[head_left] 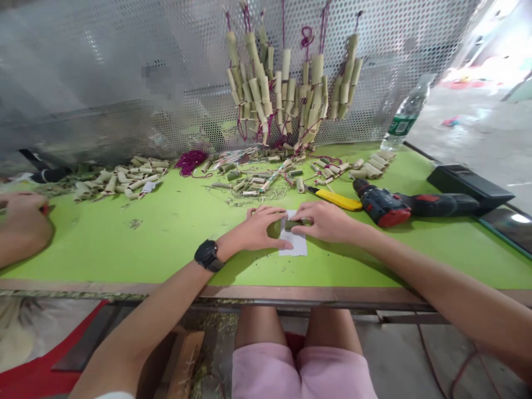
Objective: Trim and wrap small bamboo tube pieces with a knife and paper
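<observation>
Bamboo piece [290,225], right grip [323,221] pinching; left grip [255,230] spread; paper [297,249] short of table edge [299,293].

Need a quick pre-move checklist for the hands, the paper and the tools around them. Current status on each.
1. Right hand has the bamboo piece: ok, gripped between thumb and fingers.
2. Paper beneath the piece: ok, its near part shows toward the table edge.
3. Left hand pressing the paper: cannot tell; its thumb is over the sheet, but pressure doesn't show.
4. Surface by the paper free of debris: not ok, small dark specks lie near it.
5. Yellow cutter out of both hands: ok, lying beyond the right hand.
6. Drill apart from both hands: ok, lying off to the right.
</observation>
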The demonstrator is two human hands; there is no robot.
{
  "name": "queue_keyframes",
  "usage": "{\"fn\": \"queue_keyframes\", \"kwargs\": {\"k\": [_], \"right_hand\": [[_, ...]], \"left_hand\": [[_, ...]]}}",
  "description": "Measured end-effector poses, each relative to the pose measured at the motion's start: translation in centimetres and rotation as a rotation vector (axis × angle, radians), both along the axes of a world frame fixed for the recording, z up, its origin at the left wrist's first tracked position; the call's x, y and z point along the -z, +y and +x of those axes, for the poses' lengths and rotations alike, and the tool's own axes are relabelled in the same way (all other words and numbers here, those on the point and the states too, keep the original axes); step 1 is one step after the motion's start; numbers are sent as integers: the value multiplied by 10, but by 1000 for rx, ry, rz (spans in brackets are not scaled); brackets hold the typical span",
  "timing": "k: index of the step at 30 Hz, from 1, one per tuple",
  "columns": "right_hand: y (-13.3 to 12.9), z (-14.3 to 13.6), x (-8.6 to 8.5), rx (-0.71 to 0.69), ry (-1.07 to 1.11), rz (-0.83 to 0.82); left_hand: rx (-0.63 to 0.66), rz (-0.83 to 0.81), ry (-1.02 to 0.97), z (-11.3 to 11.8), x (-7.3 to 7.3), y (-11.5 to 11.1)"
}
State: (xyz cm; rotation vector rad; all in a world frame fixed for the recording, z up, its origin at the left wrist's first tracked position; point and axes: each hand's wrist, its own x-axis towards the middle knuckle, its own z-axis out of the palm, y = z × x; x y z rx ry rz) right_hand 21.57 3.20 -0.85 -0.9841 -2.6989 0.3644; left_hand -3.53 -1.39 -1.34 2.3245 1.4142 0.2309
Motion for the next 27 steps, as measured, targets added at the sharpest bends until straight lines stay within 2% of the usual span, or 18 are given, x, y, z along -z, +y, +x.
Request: {"fn": "queue_keyframes", "kwargs": {"k": [3,8,10,14,20,24,25,27], "right_hand": [[3,1,2,-30,15,-33],[18,7,2,150,-57,73],[15,5,3,113,-39,49],[4,-1,5,-109,31,-19],[7,2,3,48,-55,91],[-3,-3,2,-122,5,26],[-3,-4,2,-138,4,18],[-1,-2,0,-73,-33,46]], "left_hand": [[8,8,-7,0,1,0],[3,17,14,-1,2,1],[13,23,25,-1,2,0],[48,54,41,0,1,-1],[32,54,69,1,1,-1],[55,64,47,-1,2,-1],[57,68,43,-2,3,-1],[46,65,45,-2,2,0]]}}
